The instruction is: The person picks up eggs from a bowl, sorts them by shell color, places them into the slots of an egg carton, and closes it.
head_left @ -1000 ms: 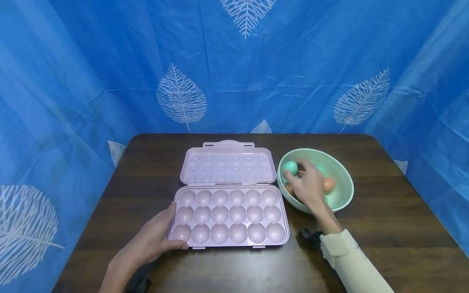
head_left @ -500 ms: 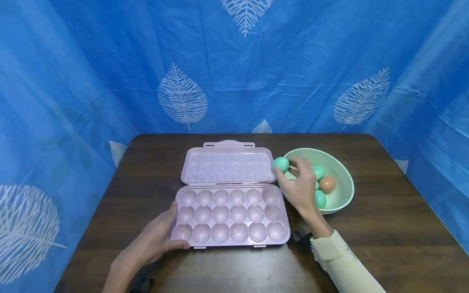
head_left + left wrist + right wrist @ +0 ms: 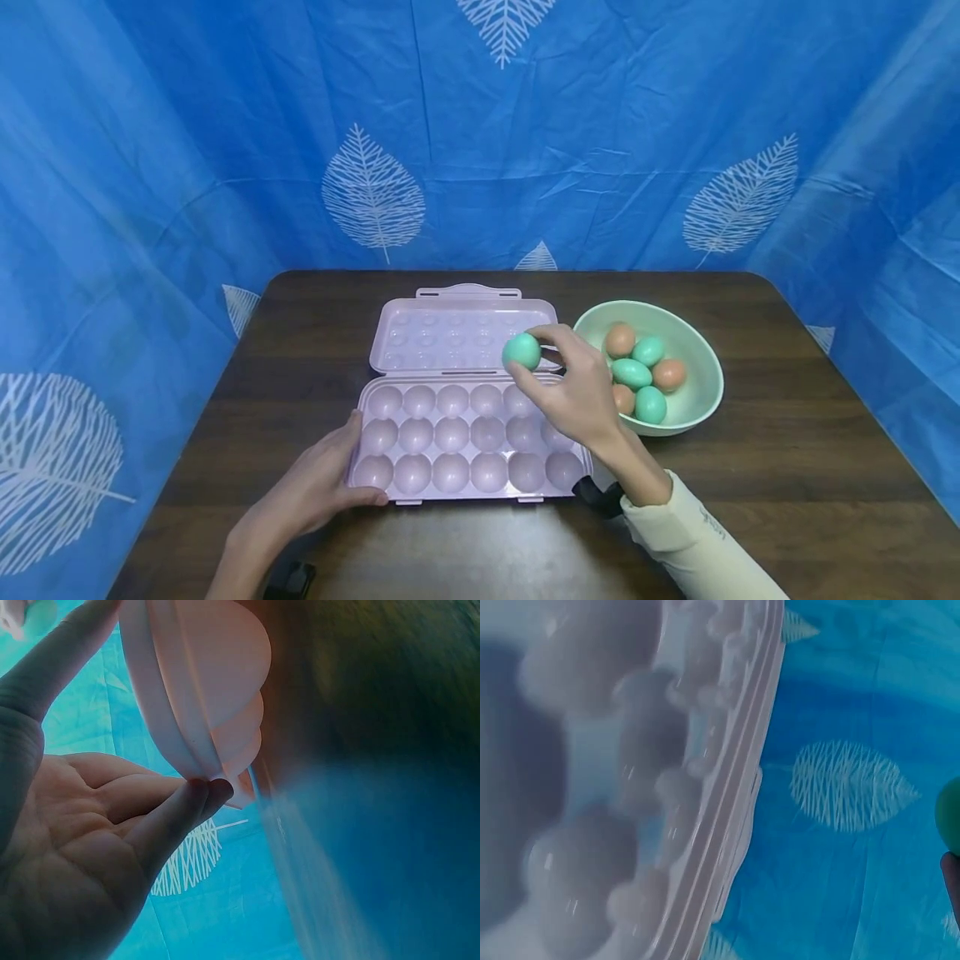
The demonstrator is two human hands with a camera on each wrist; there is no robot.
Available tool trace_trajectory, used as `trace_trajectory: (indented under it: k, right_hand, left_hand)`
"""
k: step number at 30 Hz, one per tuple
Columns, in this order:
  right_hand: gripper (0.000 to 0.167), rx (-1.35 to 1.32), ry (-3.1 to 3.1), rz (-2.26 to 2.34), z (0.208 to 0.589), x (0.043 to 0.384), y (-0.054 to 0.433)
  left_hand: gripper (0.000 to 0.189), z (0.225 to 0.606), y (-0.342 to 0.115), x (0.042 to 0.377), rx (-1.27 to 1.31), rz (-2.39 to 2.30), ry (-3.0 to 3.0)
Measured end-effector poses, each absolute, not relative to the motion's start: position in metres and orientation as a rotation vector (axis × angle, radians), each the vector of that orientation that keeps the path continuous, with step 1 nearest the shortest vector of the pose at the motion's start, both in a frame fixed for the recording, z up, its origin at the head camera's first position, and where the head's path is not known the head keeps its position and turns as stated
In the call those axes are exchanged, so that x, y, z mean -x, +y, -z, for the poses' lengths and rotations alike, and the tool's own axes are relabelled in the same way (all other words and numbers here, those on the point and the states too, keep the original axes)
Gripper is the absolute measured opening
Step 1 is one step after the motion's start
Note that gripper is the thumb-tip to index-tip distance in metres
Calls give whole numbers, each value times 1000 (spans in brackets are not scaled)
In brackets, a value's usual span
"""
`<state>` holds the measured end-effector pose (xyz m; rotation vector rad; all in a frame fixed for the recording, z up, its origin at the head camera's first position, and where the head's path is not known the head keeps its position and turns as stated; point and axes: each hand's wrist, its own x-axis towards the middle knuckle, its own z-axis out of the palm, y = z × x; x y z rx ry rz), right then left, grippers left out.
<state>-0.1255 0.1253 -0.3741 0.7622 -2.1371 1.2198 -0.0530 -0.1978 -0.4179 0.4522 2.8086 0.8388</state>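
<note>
A green egg (image 3: pixel 521 352) is pinched between the thumb and fingers of my right hand (image 3: pixel 573 400), held above the right part of the lilac egg carton (image 3: pixel 451 472). The carton lies unfolded, its lid (image 3: pixel 442 333) laid back behind rows of hollow cups. My left hand (image 3: pixel 315 483) grips the carton's left end, thumb at the front corner. In the left wrist view, bent fingers touch the edge of the carton (image 3: pixel 217 667). At the right wrist view's edge, part of the green egg (image 3: pixel 949 817) and one fingertip (image 3: pixel 952 881) show.
Right of the carton stands a pale green bowl (image 3: pixel 701 367) with several green and brown eggs (image 3: pixel 669 375) inside. Both rest on a dark wooden table (image 3: pixel 795 433). A blue curtain (image 3: pixel 247 108) with white leaf prints hangs behind and at both sides.
My right hand has lifted a green egg out of the bowl and carried it left over the carton, uncovering more eggs in the bowl. The left hand stays on the carton.
</note>
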Motion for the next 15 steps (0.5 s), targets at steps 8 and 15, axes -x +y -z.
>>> trace_trajectory:
  k: [8,15]
  right_hand:
    - [29,-842,-2190,-1421,374,130,78]
    - [28,-888,-2324,-1647,382,133,31]
  left_hand:
    - [119,417,-199,53,-473,-840,2828]
    - [120,417,-199,54,-437,-857,2811]
